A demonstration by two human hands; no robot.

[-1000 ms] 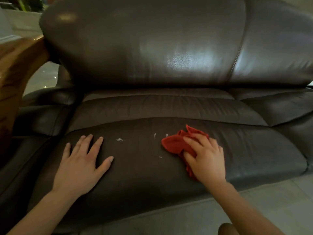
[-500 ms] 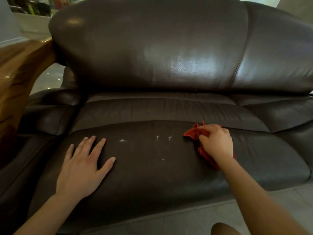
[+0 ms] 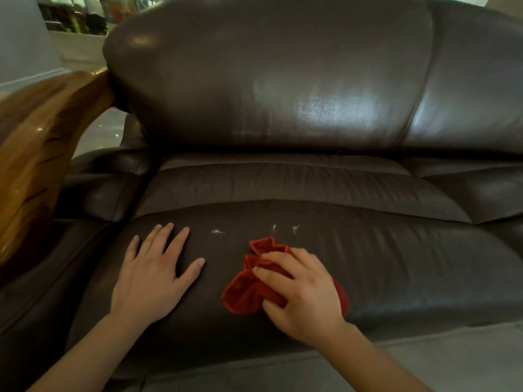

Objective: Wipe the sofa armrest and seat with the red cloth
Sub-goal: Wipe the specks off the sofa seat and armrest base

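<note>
Dark leather sofa seat (image 3: 396, 264): left hand (image 3: 152, 275) flat, fingers spread, empty; right hand (image 3: 302, 292) presses bunched red cloth (image 3: 243, 292); white specks (image 3: 218, 232) at 12 o'clock of cloth.

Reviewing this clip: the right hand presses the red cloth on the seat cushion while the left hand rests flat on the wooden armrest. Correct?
Not quite. In the head view the left hand lies flat on the seat cushion, not on the wooden armrest, which stands apart to its left. The rest holds: the right hand presses the red cloth on the seat cushion.
</note>
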